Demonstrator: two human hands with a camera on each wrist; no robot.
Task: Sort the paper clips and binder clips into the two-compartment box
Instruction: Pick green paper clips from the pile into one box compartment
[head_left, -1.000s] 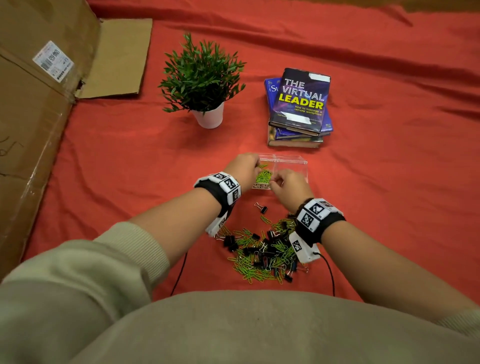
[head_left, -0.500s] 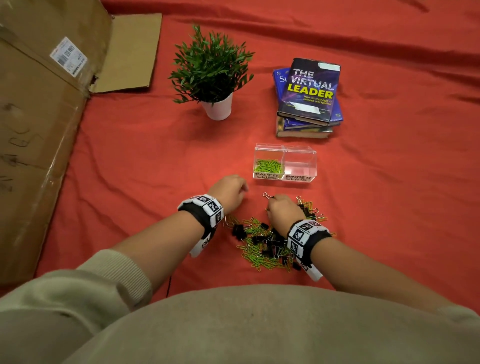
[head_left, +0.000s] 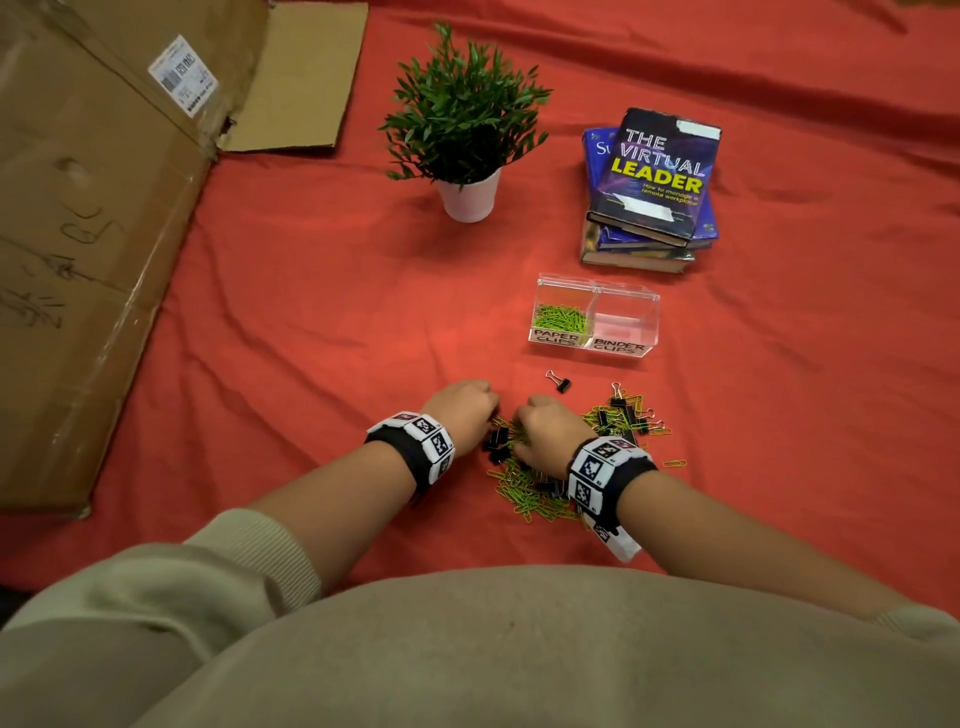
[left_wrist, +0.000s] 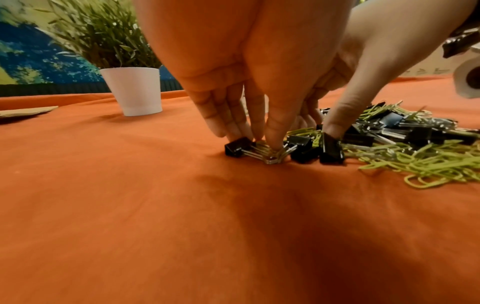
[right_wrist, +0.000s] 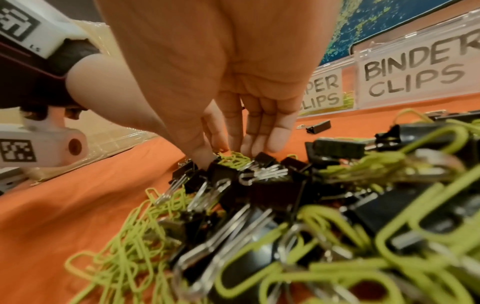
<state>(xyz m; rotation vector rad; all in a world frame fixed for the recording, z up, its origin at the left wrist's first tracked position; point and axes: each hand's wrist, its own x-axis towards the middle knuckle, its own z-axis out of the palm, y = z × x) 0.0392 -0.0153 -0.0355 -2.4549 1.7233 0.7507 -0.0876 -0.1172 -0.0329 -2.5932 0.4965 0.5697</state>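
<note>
The clear two-compartment box (head_left: 597, 291) stands on the red cloth. Its left side, labelled PAPER CLIPS, holds green paper clips (head_left: 561, 318); its right side, labelled BINDER CLIPS (right_wrist: 413, 74), looks bare. In front of it lies a mixed pile (head_left: 535, 493) of green paper clips and black binder clips. My left hand (head_left: 462, 415) is at the pile's left edge, and its thumb and fingers (left_wrist: 255, 139) pinch the wire handles of a black binder clip (left_wrist: 237, 147). My right hand (head_left: 545, 431) reaches down into the pile, thumb and fingers (right_wrist: 228, 156) closing round green paper clips (right_wrist: 235, 161).
One binder clip (head_left: 560, 383) lies alone between pile and box, and a stray paper clip (head_left: 674, 463) lies right of the pile. A potted plant (head_left: 465, 135), a stack of books (head_left: 654, 192) and flattened cardboard (head_left: 93, 234) sit farther back and to the left.
Both hands have drawn back from the box's paper-clip side to the pile and lowered their fingers into it. The green clips stay in the left compartment.
</note>
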